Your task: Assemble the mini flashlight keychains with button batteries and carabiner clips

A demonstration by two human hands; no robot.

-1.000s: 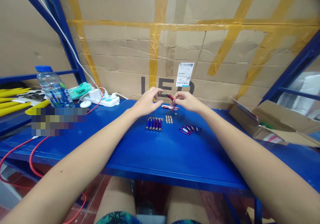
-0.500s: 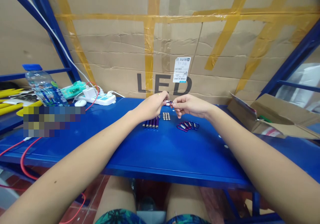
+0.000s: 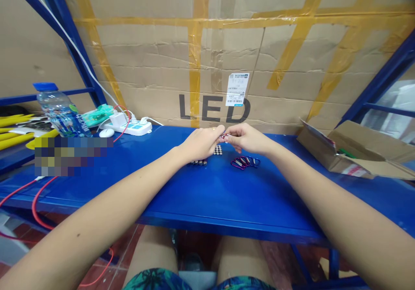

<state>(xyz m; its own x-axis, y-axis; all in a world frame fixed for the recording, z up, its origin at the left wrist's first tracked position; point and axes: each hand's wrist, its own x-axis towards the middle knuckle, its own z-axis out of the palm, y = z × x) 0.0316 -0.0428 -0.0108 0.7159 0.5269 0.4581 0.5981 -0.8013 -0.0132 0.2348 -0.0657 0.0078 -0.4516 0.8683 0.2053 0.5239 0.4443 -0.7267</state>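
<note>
Right of carabiners (image 3: 239, 163), a carton (image 3: 319, 152) holds something green (image 3: 347, 153)

Worktop (image 3: 210, 199) smooth blue paint, looks like metal, semi-gloss; snap clips (image 3: 245, 162) glossy coloured metal, small discs (image 3: 218, 150) shiny silver metal, tube ends (image 3: 200, 162) polished metallic, small red piece (image 3: 226, 138) shiny, too small to tell material. Big box (image 3: 145, 74) matt brown cardboard, creased, with glossy plastic tape (image 3: 195, 48) and smooth paper label (image 3: 237, 89); open carton (image 3: 324, 154) also matt cardboard. Bottle (image 3: 58, 110) clear glossy plastic, power strip (image 3: 138, 129) smooth white plastic.
</note>
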